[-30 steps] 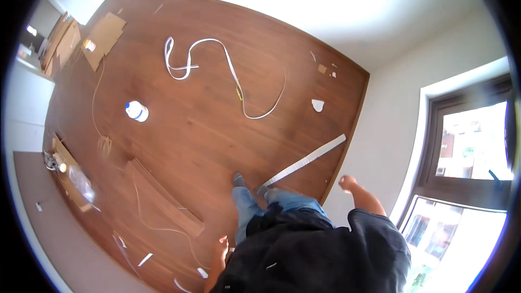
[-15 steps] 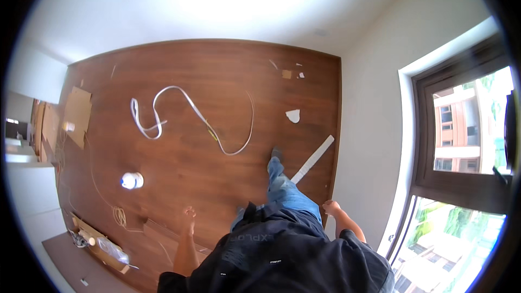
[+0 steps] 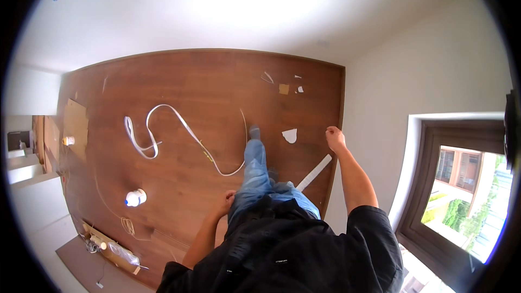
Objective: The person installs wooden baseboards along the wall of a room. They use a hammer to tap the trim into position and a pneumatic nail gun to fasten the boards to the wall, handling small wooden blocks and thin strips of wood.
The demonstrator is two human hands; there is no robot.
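Note:
My right hand (image 3: 335, 138) is stretched forward at the right, close to the white wall. Its fingers are curled in, and nothing shows in them. By my left thigh hangs my left hand (image 3: 226, 202), loosely closed with nothing seen in it. Both hands are well above the brown wood floor (image 3: 184, 190). Nearest below the right hand lie a white rounded scrap (image 3: 290, 136) and a long white strip (image 3: 315, 172). A white flexible band (image 3: 187, 126) curves in loops across the floor, ending close to my forward foot (image 3: 254, 132).
To the left stand a white tub with a blue part (image 3: 135, 197) and a smaller container (image 3: 68, 140) by flat cardboard (image 3: 76, 125). A coiled cord (image 3: 127, 225) and an open long box (image 3: 111, 249) lie nearer me. Small scraps (image 3: 284, 89) lie ahead; a window (image 3: 461, 201) is at right.
I have stepped forward, one leg now near the white band. My right hand swung forward and up; my left hand drew back beside my thigh, its fingers closing.

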